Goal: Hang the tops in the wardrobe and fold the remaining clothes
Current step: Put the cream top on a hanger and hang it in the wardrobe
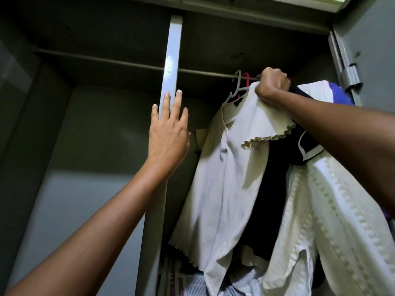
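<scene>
I look up into a grey metal wardrobe (85, 129). My right hand (271, 85) grips the shoulder of a cream ribbed top (224, 178) up at the hanging rail (132, 64). That top hangs on a white hanger (236, 90), with a pink hanger (246, 79) just behind it. A black top (275, 189), a cream knit top (333, 210) and a purple garment (338, 95) hang to the right, partly hidden by my right forearm. My left hand (168, 129) rests with straight fingers against the wardrobe's centre post (171, 60).
The open wardrobe door with its hinge (350, 76) stands at the far right. Printed paper (192, 283) lines the wardrobe floor under the clothes. The left compartment holds nothing on its stretch of rail.
</scene>
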The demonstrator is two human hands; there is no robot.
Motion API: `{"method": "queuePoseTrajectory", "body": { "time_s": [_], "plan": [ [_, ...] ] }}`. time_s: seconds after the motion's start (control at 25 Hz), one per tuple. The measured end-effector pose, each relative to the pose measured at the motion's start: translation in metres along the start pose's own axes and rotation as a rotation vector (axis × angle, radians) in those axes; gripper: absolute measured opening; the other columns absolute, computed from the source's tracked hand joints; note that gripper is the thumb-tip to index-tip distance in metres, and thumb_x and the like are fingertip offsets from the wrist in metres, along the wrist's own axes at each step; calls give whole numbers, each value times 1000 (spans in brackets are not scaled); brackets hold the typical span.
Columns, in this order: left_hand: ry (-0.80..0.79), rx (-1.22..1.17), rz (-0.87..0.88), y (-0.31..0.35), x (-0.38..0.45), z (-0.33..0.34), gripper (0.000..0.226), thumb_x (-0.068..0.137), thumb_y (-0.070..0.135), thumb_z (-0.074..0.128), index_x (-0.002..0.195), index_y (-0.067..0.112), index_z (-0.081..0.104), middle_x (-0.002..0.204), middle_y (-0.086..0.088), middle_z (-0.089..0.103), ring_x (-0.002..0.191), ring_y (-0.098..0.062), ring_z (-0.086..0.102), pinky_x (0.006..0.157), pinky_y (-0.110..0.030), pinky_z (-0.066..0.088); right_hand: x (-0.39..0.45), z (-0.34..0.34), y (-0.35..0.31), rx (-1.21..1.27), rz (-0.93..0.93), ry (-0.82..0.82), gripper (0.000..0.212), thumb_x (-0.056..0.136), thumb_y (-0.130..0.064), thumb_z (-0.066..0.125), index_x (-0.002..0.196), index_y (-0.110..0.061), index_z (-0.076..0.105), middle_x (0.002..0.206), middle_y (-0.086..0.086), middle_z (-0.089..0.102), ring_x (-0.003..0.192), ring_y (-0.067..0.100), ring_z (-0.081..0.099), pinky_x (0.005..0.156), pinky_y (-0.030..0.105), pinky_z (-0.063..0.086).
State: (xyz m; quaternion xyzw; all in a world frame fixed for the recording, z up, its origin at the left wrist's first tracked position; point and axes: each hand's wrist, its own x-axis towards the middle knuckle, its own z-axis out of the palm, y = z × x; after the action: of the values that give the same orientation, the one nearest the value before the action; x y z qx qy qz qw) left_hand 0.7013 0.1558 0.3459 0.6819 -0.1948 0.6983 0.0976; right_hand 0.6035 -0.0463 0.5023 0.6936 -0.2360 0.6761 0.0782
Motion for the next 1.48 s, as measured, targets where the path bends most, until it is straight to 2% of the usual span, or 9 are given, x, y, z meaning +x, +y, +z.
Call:
{"method": "queuePoseTrajectory", "body": {
  "time_s": [0.32,0.56,0.72,0.8,0.96,1.04,1.16,1.32,1.48],
  "plan": [
    [-15,7,-10,0,0,1,57,95,19,46,147,13,24,157,-13,-8,145,-33,-5,116,-48,9,-1,-6,4,-51,3,-85,22,90,-5,52,110,0,60,115,20,60,110,36,56,88,38,45],
    [-40,-26,11,1,-2,-5,53,93,19,47,144,12,30,158,-14,-4,145,-35,-5,116,-48,4,-19,-32,4,-148,-70,-87,18,87,-9,55,102,-1,61,103,18,60,103,34,56,75,34,41],
    [-87,-177,4,0,-10,-14,52,92,29,50,140,13,38,158,-12,2,145,-31,-5,117,-45,-2,-59,-50,-8,-61,-103,-53,41,86,-20,58,122,-4,51,132,18,41,122,33,39,100,39,37],
    [-150,-260,-9,4,-18,-24,54,92,33,51,140,14,38,158,-12,3,145,-30,-7,116,-43,-5,-85,-55,-15,94,-54,-168,47,87,-25,59,128,-7,45,136,15,39,121,31,43,96,37,40],
    [-288,-613,-24,19,-53,-46,55,89,30,55,139,13,38,158,-12,7,146,-27,-4,117,-38,-3,-148,-69,-28,418,32,-437,53,88,-34,59,130,-10,37,126,9,42,74,26,61,55,31,50],
    [-429,-861,-116,30,-82,-63,55,88,25,56,139,11,39,157,-10,10,146,-24,5,116,-33,5,-193,-81,-27,485,86,-528,51,90,-36,56,130,-10,36,122,8,41,59,22,57,49,29,48],
    [-691,-1288,-352,48,-130,-89,51,90,17,54,138,10,39,150,-8,27,136,-20,31,102,-21,27,-273,-102,-7,541,191,-574,45,93,-38,50,128,-12,38,119,10,46,58,22,57,44,26,45],
    [-838,-1663,-569,70,-210,-122,42,89,0,48,130,4,49,132,-12,54,118,-22,52,94,-22,41,-396,-154,34,522,466,-546,34,96,-35,47,122,-13,44,108,8,52,54,18,55,40,26,42],
    [-1130,-1800,-643,94,-331,-168,39,91,-8,43,129,-2,48,128,-21,56,101,-13,50,72,-8,42,-528,-217,80,415,701,-614,33,97,-31,47,122,-10,46,110,8,52,61,12,53,40,20,42]
  ]
}}
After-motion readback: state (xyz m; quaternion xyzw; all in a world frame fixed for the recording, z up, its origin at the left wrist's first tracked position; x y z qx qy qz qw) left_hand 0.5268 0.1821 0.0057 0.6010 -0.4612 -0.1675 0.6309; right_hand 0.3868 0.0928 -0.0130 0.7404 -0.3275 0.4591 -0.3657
